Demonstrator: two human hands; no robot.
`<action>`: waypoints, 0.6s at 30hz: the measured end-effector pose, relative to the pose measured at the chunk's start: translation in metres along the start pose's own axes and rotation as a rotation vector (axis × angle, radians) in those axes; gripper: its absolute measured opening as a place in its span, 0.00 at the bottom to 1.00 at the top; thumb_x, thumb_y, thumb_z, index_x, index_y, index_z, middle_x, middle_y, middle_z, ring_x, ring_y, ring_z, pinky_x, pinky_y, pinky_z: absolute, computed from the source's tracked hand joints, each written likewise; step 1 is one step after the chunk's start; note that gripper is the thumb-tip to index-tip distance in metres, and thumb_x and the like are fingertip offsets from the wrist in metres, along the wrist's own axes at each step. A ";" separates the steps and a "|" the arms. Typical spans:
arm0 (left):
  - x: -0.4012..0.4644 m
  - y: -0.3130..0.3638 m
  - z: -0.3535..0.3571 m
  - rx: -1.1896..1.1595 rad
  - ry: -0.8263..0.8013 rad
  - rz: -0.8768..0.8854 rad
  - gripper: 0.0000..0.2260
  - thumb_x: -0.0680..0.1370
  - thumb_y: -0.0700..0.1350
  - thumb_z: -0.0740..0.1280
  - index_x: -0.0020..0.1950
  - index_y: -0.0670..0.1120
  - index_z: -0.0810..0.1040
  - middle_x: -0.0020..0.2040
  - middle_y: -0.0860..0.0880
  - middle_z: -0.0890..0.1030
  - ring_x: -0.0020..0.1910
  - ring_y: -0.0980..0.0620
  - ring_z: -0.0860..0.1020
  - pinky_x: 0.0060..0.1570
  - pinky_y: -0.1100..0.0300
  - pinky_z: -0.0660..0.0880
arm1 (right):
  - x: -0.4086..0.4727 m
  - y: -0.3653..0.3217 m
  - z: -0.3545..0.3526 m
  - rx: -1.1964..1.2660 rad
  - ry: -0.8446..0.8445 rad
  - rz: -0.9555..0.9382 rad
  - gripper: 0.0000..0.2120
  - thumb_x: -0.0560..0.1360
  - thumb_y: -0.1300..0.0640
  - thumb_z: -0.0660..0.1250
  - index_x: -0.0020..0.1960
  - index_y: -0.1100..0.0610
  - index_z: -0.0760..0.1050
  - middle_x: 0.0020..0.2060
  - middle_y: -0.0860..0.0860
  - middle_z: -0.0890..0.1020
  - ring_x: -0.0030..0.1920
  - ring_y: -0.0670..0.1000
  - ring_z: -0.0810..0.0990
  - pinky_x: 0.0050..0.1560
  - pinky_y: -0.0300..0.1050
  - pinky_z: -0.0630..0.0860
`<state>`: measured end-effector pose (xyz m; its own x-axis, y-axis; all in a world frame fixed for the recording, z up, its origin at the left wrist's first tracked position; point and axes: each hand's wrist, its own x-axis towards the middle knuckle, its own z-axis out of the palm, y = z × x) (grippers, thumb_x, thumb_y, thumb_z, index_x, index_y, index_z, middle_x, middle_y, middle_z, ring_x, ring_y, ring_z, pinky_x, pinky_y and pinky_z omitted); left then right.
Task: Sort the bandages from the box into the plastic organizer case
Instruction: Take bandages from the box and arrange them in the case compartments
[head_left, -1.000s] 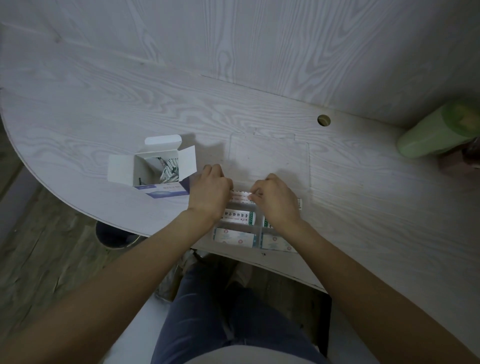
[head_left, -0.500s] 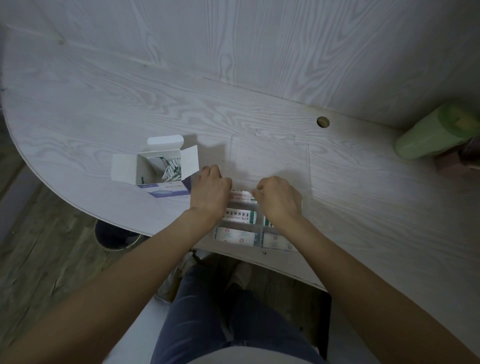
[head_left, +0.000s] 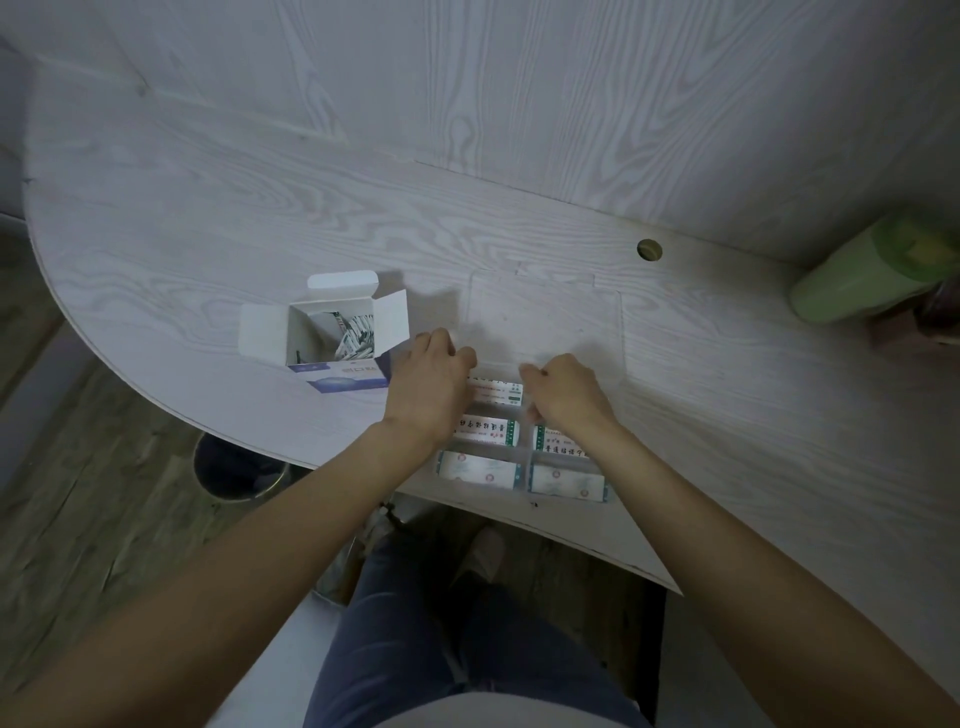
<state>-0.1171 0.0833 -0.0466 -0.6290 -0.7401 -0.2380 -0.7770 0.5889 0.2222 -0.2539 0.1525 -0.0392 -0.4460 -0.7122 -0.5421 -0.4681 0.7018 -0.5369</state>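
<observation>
Five wrapped flat bandages show in the clear plastic organizer case (head_left: 524, 470) at the near edge of the pale wood-grain bench (head_left: 208, 234): three in its left column, two in its right, each in its own compartment with its long axis running left to right. The far-left bandage (head_left: 496, 389) lies between both hands. One left hand (head_left: 428, 387) and one right hand (head_left: 563, 395) hover over the case's far row, fingers curled; whether either grip pinches that bandage cannot be told. One open white-and-blue cardboard box (head_left: 332, 338) stands just left of the left hand, flaps spread, with more wrapped bandages (head_left: 356, 335) leaning inside. One green cylinder (head_left: 857, 275) lies at the far right.
</observation>
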 end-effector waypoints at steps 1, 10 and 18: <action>-0.003 0.001 -0.004 -0.028 0.011 0.016 0.17 0.77 0.44 0.65 0.66 0.47 0.73 0.59 0.44 0.71 0.62 0.44 0.67 0.59 0.49 0.68 | -0.004 -0.003 -0.002 -0.023 0.036 -0.035 0.21 0.81 0.49 0.53 0.34 0.60 0.69 0.36 0.59 0.83 0.32 0.55 0.77 0.43 0.48 0.77; -0.038 -0.033 -0.034 -0.220 0.424 0.221 0.10 0.70 0.45 0.74 0.47 0.43 0.77 0.44 0.47 0.75 0.44 0.48 0.70 0.41 0.56 0.69 | -0.022 -0.053 -0.017 -0.063 0.307 -0.597 0.12 0.81 0.58 0.57 0.52 0.60 0.78 0.44 0.54 0.77 0.44 0.52 0.76 0.47 0.46 0.72; -0.043 -0.120 -0.060 -0.003 0.067 -0.149 0.45 0.69 0.53 0.74 0.77 0.45 0.50 0.78 0.46 0.49 0.76 0.45 0.50 0.72 0.48 0.54 | -0.007 -0.115 0.025 -0.363 0.058 -0.744 0.15 0.79 0.59 0.61 0.64 0.57 0.74 0.66 0.52 0.68 0.67 0.52 0.65 0.63 0.47 0.68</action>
<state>0.0044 0.0255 -0.0064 -0.5035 -0.8394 -0.2049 -0.8616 0.4698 0.1922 -0.1777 0.0769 0.0103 0.0431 -0.9952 -0.0883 -0.8691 0.0063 -0.4947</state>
